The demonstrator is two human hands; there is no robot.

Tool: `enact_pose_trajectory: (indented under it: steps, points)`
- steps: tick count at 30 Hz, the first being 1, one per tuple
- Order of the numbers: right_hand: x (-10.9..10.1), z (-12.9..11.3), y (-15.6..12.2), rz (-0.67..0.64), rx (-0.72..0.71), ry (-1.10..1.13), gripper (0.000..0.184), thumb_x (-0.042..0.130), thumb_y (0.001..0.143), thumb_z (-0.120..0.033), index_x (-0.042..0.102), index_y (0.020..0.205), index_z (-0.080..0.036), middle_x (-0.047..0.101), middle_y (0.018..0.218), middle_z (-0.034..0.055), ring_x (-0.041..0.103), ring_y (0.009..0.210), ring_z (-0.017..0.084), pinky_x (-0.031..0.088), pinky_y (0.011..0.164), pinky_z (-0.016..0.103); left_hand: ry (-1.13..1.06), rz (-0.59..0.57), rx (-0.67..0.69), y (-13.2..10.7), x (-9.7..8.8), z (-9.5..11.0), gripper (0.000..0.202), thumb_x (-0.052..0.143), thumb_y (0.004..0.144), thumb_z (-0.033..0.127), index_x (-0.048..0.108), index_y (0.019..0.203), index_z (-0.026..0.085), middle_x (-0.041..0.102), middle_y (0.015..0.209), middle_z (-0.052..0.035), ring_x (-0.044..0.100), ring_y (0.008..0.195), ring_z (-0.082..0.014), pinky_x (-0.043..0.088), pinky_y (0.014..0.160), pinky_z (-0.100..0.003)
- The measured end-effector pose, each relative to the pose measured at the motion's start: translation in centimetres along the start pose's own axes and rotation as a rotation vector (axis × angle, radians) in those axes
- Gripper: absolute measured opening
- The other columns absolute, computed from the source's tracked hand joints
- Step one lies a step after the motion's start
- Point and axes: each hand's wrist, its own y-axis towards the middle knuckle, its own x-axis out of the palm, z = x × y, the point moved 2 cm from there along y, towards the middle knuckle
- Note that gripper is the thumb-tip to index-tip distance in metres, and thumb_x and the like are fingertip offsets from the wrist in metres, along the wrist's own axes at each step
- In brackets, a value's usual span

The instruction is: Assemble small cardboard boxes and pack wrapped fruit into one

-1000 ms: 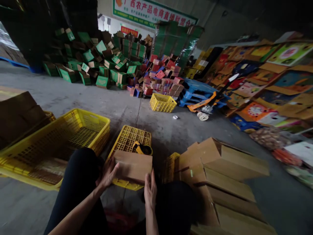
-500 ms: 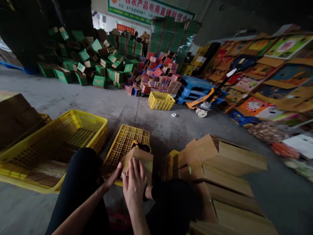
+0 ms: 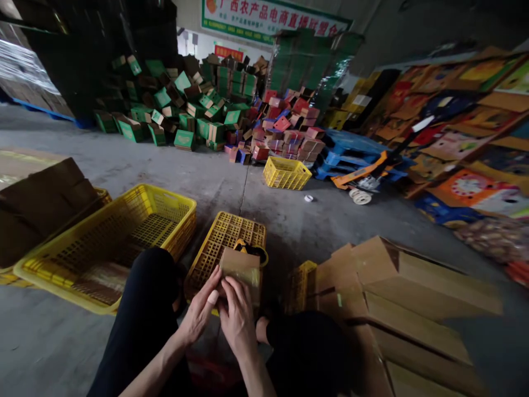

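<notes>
A small cardboard box (image 3: 241, 264) with shiny clear tape on it rests on an upturned yellow plastic crate (image 3: 221, 229) between my knees. My left hand (image 3: 199, 313) lies along its left edge, fingers stretched out. Against the near face, my right hand (image 3: 238, 310) has its fingers extended and slightly bent, wrapped round nothing. The two hands almost meet, and they cover the box's near left corner. Just behind the box sits a yellow-and-black tool (image 3: 250, 249), partly hidden, that looks like a tape dispenser.
At my left stands a large yellow crate (image 3: 165, 212) with a flat taped carton inside. Several folded cartons (image 3: 417, 314) are stacked at my right. Ahead are another yellow crate (image 3: 287, 173), an orange pallet jack (image 3: 363, 171), blue pallets (image 3: 345, 146) and piled green boxes (image 3: 184, 139).
The view has swung left. The box now shows its taped face toward me, and my right hand has slid from its top to the near side. My left hand has come closer to the right.
</notes>
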Motion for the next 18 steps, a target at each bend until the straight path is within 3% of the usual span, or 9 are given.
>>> enact_pose_trajectory:
  steps: [3, 7, 13, 18]
  points:
    - [-1.5, 0.3, 0.5, -0.043, -0.020, 0.031, 0.036, 0.046, 0.103, -0.021, 0.059, 0.136, -0.025, 0.066, 0.130, 0.0088, 0.060, 0.123, 0.025, 0.052, 0.106, 0.044, 0.129, -0.064, 0.030, 0.6, -0.6, 0.1, 0.056, 0.041, 0.105, 0.051, 0.048, 0.154, 0.025, 0.038, 0.165, -0.0048, 0.032, 0.153, -0.0255, 0.026, 0.127, -0.045]
    - [-2.5, 0.6, 1.9, -0.062, -0.001, -0.017, 0.034, 0.041, 0.107, -0.027, 0.063, 0.133, -0.026, 0.068, 0.124, 0.0083, 0.064, 0.113, 0.023, 0.052, 0.102, 0.042, 0.198, -0.059, 0.051, 1.1, -1.1, 0.1, 0.055, 0.041, 0.105, 0.050, 0.049, 0.153, 0.025, 0.041, 0.163, -0.0059, 0.038, 0.151, -0.0258, 0.032, 0.125, -0.043]
    - [-2.6, 0.4, 4.9, -0.125, -0.062, -0.047, 0.038, 0.035, 0.109, -0.028, 0.065, 0.132, -0.029, 0.066, 0.116, 0.0061, 0.062, 0.107, 0.021, 0.050, 0.099, 0.038, 0.205, -0.080, 0.038, 1.0, -0.7, 0.0, 0.056, 0.043, 0.104, 0.051, 0.046, 0.155, 0.026, 0.039, 0.164, -0.0056, 0.037, 0.151, -0.0255, 0.033, 0.125, -0.042]
    - [-2.3, 0.2, 6.6, -0.231, -0.093, -0.096, 0.033, 0.040, 0.108, -0.028, 0.069, 0.125, -0.031, 0.065, 0.110, 0.0052, 0.059, 0.100, 0.022, 0.048, 0.093, 0.038, 0.227, -0.072, 0.060, 0.9, -0.6, 0.0, 0.057, 0.045, 0.104, 0.049, 0.043, 0.156, 0.026, 0.041, 0.163, -0.0066, 0.039, 0.150, -0.0254, 0.034, 0.124, -0.041]
